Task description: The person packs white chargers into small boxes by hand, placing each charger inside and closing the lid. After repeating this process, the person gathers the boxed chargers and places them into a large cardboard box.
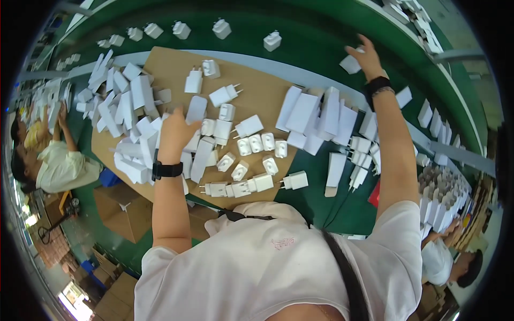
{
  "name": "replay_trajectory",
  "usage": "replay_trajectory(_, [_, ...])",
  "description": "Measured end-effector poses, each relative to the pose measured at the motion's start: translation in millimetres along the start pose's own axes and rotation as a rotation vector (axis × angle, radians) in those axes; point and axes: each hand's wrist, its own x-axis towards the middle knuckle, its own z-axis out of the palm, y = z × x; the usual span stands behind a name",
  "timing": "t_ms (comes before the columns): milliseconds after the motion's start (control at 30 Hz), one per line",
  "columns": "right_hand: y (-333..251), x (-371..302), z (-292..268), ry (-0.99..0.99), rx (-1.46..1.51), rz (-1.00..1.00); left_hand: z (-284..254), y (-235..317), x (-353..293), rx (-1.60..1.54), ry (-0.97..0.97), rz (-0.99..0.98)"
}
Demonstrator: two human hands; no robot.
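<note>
At the far right, my right hand, with a black band on the wrist, is at the green belt. Its thumb lies over a small white block-shaped piece; the far fingers are hidden. My left hand, wearing a black watch, is over the right side of a heap of white boxes. Its thumb stands apart from the fingers, next to an upright white box. Several white plug adapters lie on the brown cardboard to its right, some with pins showing.
White adapters stand spaced along the green belt. More white boxes lean together right of the cardboard. Open-topped boxes crowd the far right. Other people work at both sides. A carton stands at lower left.
</note>
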Motion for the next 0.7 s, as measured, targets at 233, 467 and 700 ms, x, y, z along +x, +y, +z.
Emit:
replay_trajectory(233, [-104.8, -12.6, 52.0, -0.588, -0.131, -0.313, 12.8, -8.2, 11.4, -0.067, -0.153, -0.087])
replay_trajectory(467, [-95.1, 17.2, 115.1, -0.501, -0.587, -0.202, -54.2, 26.6, -14.4, -0.495, -0.071, -0.142])
replay_trajectory(700, [-195.2, -82.4, 5.7, -0.777, 0.586, -0.232, -44.8, 80.3, -25.9, -1.05, -0.02, 0.068])
